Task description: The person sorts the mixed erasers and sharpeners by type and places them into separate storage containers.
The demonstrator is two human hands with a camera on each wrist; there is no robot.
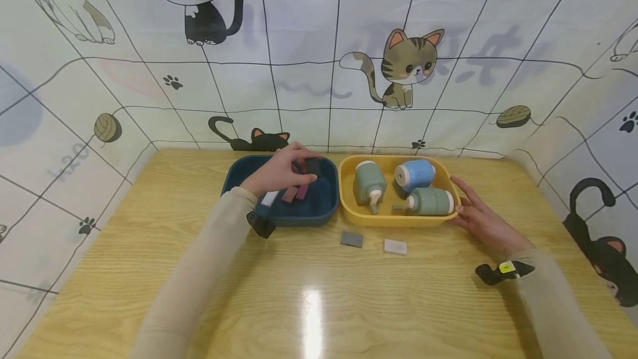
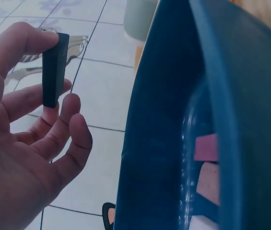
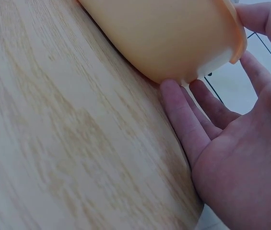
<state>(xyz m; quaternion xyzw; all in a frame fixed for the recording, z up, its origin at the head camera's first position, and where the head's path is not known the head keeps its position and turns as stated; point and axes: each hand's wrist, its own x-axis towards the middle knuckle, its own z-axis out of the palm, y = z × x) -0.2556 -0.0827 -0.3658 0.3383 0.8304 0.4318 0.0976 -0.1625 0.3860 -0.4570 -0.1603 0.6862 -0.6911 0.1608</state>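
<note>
My left hand is over the blue bin, pinching a thin black block between thumb and fingertips. In the left wrist view the block stands on end, apart from the bin's wall. Inside the bin lie a white block, a brownish-pink block and a magenta block. My right hand touches the right end of the yellow bin, its extended fingers against the wall and rim. In the yellow bin lie two grey-green bottles and a blue bottle.
On the wooden table, in front of the bins, lie a grey block and a pale pink block. The bins stand side by side near the cat-patterned backdrop, which encloses the back and both sides.
</note>
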